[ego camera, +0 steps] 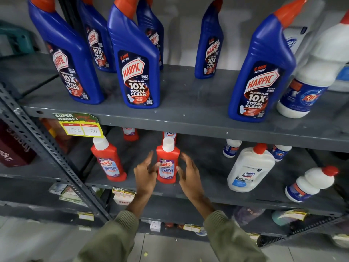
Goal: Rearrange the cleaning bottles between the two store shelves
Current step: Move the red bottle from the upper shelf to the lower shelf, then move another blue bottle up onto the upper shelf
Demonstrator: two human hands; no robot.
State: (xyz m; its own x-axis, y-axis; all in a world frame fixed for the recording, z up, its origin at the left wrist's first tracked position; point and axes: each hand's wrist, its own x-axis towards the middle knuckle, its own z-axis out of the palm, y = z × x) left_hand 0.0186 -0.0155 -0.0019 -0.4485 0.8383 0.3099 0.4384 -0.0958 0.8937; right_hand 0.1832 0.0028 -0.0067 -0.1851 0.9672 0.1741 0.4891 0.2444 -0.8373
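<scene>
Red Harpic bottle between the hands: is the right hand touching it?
Cannot tell. In the head view, the right hand curls beside the red Harpic bottle; no clear gap or contact shows.

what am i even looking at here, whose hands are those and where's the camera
This is one picture, taken by a wide-angle camera worn on a person's head, looking forward and down. No machine is involved: the two bare hands belong to that person, who wears olive-green sleeves.

They face grey metal store shelves. The upper shelf carries tall blue Harpic bottles with red caps, plus a white bottle at the right. The lower shelf carries small red Harpic bottles and several white bottles.

The left hand and right hand are open on either side of one red Harpic bottle standing upright. The fingers are at or very near it, but nothing is lifted.
</scene>
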